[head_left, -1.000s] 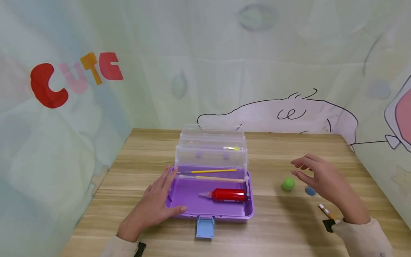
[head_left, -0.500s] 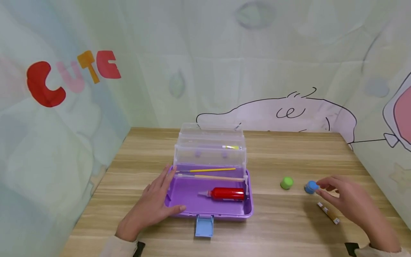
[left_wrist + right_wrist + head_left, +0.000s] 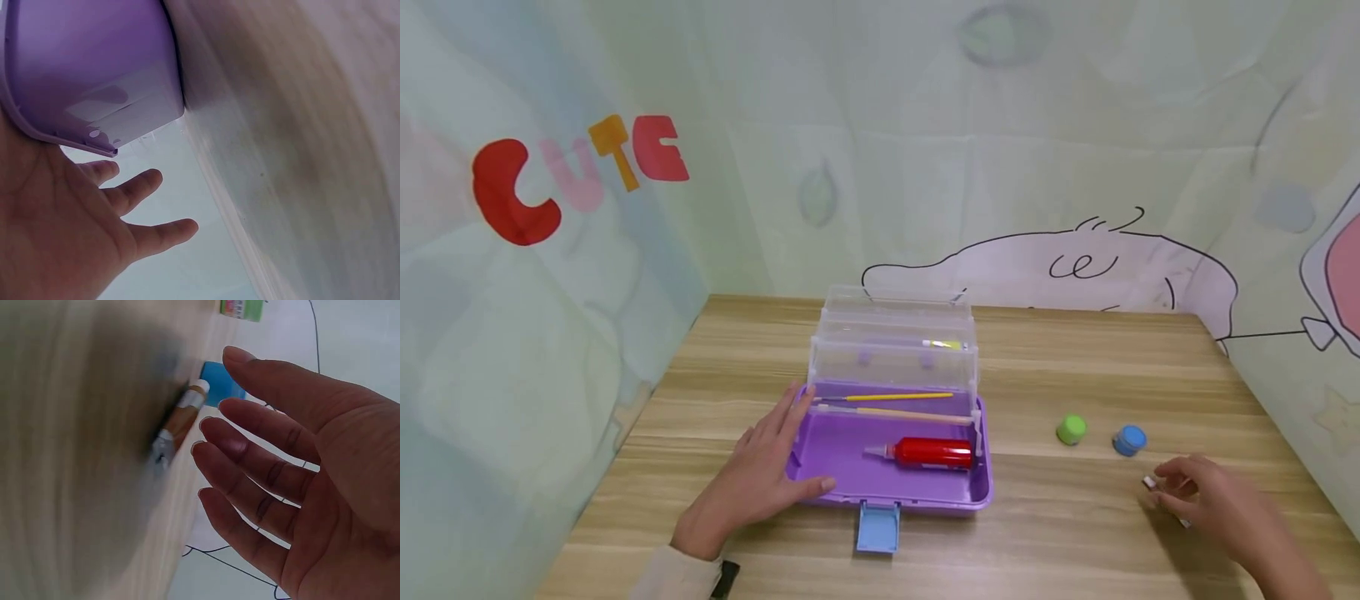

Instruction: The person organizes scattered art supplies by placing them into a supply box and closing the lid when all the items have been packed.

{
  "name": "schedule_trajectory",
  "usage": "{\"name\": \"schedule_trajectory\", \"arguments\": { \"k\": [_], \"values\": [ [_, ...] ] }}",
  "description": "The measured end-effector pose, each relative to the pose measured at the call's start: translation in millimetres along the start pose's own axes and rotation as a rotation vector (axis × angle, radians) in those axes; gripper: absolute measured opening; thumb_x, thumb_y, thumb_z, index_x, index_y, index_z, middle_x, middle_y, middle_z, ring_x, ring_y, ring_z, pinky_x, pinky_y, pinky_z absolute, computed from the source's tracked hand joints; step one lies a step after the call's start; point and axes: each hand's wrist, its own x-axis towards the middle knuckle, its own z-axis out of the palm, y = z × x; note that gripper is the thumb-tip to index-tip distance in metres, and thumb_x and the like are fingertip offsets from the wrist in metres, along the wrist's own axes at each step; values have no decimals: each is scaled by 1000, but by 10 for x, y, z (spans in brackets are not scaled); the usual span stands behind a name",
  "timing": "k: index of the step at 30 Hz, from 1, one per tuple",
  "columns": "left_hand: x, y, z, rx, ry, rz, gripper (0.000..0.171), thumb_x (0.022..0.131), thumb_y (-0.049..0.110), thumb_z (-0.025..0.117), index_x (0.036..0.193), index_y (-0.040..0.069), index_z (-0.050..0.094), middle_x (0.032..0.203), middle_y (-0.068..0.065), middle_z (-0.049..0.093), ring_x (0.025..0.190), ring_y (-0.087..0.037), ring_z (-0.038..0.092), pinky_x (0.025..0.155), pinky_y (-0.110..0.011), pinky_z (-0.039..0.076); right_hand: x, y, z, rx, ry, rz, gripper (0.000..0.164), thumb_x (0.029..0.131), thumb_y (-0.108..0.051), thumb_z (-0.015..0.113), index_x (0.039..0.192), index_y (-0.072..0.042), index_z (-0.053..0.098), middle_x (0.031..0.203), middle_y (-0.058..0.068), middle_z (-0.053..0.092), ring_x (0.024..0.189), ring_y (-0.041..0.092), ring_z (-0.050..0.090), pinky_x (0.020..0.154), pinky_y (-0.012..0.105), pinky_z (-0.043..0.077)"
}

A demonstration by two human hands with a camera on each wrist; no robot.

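Note:
My left hand (image 3: 752,483) rests with spread fingers on the left rim of a purple box (image 3: 842,467). The left wrist view shows its palm beside the purple wall (image 3: 94,62). Over on the right, my right hand (image 3: 1217,508) hovers above a small brown paint tube (image 3: 182,419) with a white cap, and partly covers it in the head view. Its fingers are loosely bent and apart from the tube in the right wrist view. Beyond the tube stand a blue-lidded jar (image 3: 1129,440) and a green-lidded jar (image 3: 1071,430).
The box holds a red bottle (image 3: 932,453) and two paintbrushes (image 3: 898,397). Clear tiered trays (image 3: 891,367) rise at its back, with a yellow tube (image 3: 946,344) in one. A blue latch (image 3: 878,531) hangs at the front. Printed curtains stand behind the wooden table (image 3: 1037,533).
My right hand has moved from above the jars, past the blue jar, down and toward me to the brown paint tube. The left hand has stayed on the box rim.

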Motion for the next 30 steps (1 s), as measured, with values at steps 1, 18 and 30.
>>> {"name": "schedule_trajectory", "arguments": {
  "k": [1, 18, 30],
  "values": [
    [0, -1, 3, 1, 0, 0, 112, 73, 72, 64, 155, 31, 0, 163, -1, 0, 141, -40, 26, 100, -72, 28, 1, 10, 24, 3, -6, 3, 33, 79, -31, 77, 100, -6, 69, 88, -3, 68, 76, 11, 62, 62, 27, 50],
    [-7, 4, 0, -11, -2, 0, 111, 74, 71, 64, 155, 32, -1, 163, 0, -2, 142, -40, 25, 100, -73, 27, -32, 57, 237, -7, 168, -103, 13, 76, -20, 80, 82, -18, 68, 77, -9, 60, 66, -7, 47, 57, 23, 43],
    [-7, -1, 1, -11, 2, 4, 112, 73, 71, 64, 155, 31, -1, 163, 0, -2, 142, -40, 25, 101, -71, 28, -21, 58, 241, -21, 181, -113, 12, 77, -19, 79, 80, -20, 68, 76, -9, 59, 66, -7, 46, 56, 23, 42]
  ]
}}
